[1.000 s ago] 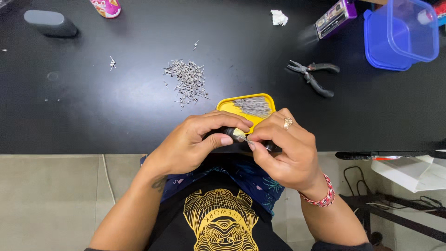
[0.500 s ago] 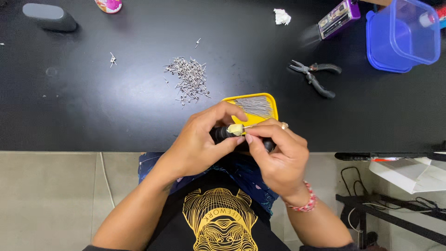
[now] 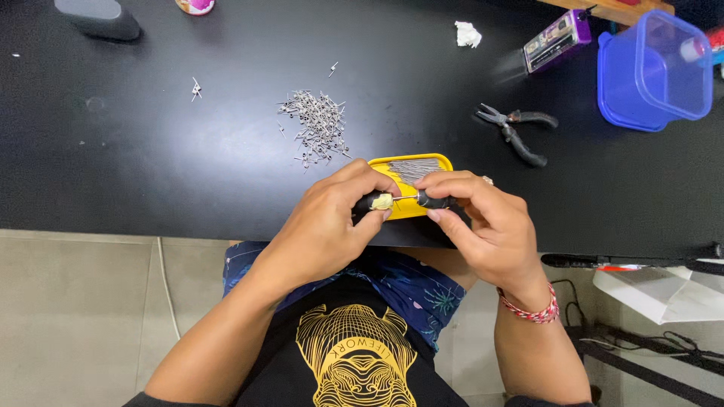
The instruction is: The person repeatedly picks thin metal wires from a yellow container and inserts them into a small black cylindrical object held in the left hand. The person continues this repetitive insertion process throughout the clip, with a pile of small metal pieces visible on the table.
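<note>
Just above the worktop's (image 3: 151, 166) near edge, a thin metal pin (image 3: 405, 198) spans two small black grips, one with a pale lump, pinched by the left hand (image 3: 332, 222) and right hand (image 3: 483, 226), over one yellow tray (image 3: 445, 161) of pins, beside one loose pin heap (image 3: 317, 124) and one pair of black-handled pliers (image 3: 516, 128).

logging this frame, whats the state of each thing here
left hand: pinching a small pale lump
right hand: gripping a dark handle, thin pin toward the lump
yellow tray: open, holding metal pins
loose pins: scattered heap on the black table
pliers: lying untouched, jaws shut
blue tub: upright, no lid
</note>
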